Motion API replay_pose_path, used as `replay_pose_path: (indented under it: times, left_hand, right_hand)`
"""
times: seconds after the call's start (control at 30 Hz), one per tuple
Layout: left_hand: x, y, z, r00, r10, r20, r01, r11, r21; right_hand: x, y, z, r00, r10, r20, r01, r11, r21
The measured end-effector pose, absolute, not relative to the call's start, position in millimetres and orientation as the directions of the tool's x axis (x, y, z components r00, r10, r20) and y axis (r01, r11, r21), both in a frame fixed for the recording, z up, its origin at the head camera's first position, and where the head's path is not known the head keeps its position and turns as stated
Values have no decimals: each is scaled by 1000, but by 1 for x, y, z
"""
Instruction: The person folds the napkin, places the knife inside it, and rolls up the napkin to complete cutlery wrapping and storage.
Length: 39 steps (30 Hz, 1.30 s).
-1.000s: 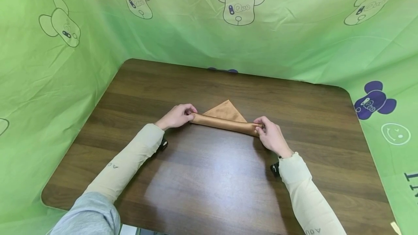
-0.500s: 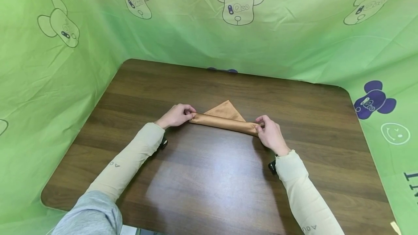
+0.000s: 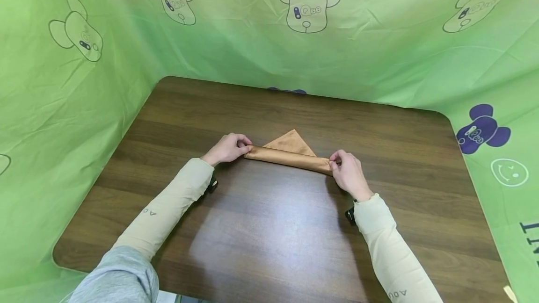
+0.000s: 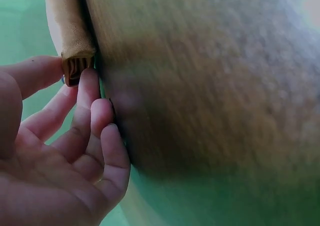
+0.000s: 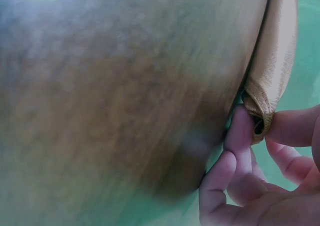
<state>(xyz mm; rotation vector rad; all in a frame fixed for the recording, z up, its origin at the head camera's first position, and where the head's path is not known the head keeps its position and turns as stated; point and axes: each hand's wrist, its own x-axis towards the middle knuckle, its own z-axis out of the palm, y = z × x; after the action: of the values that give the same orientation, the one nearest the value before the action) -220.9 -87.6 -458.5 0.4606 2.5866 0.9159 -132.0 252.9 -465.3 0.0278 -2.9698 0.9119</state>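
Observation:
A shiny copper-brown cloth (image 3: 290, 157) lies on the table, its near part rolled into a long tube and a flat triangular corner pointing to the far side. My left hand (image 3: 229, 147) pinches the left end of the roll between thumb and fingers; in the left wrist view the layered folds show at the end of the cloth (image 4: 75, 61). At the other end, my right hand (image 3: 348, 172) pinches the roll. The right wrist view shows thumb and fingers around the hollow end of the cloth (image 5: 265, 96).
The wooden table (image 3: 269, 237) has rounded corners, and its surface reflects light in front of the roll. A green curtain (image 3: 236, 27) printed with cartoon heads hangs behind it and along both sides. Something white (image 3: 165, 296) shows below the front edge.
My right hand has shifted slightly to the left along with its end of the roll, and a little less of the triangular corner shows. My left hand stays nearly still.

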Motion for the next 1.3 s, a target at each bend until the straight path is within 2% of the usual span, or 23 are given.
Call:
replay_pose_path:
  times: [0.6,0.83,0.97,1.13,1.23,1.3]
  left_hand:
    - [-222,-89,-459,-892,389,-231,168,758,630]
    - [-220,-89,-458,-896,399,-194,197,749,632]
    - [-214,-86,-455,-910,401,-106,269,764,587]
    - [-206,-82,-450,-909,416,15,370,792,486]
    - [-202,-79,-448,-880,466,92,455,773,442]
    - [-199,-77,-448,-835,532,142,540,743,395]
  right_hand:
    - [-127,251,-468,-996,-24,91,-70,834,-547]
    - [-124,253,-460,-998,-57,19,-58,849,-525]
    - [-121,256,-456,-995,-92,24,-91,853,-514]
    - [-118,258,-455,-983,-149,111,-184,857,-482]
    - [-118,258,-454,-966,-198,164,-253,847,-468]
    - [-118,257,-453,-953,-238,189,-300,839,-454]
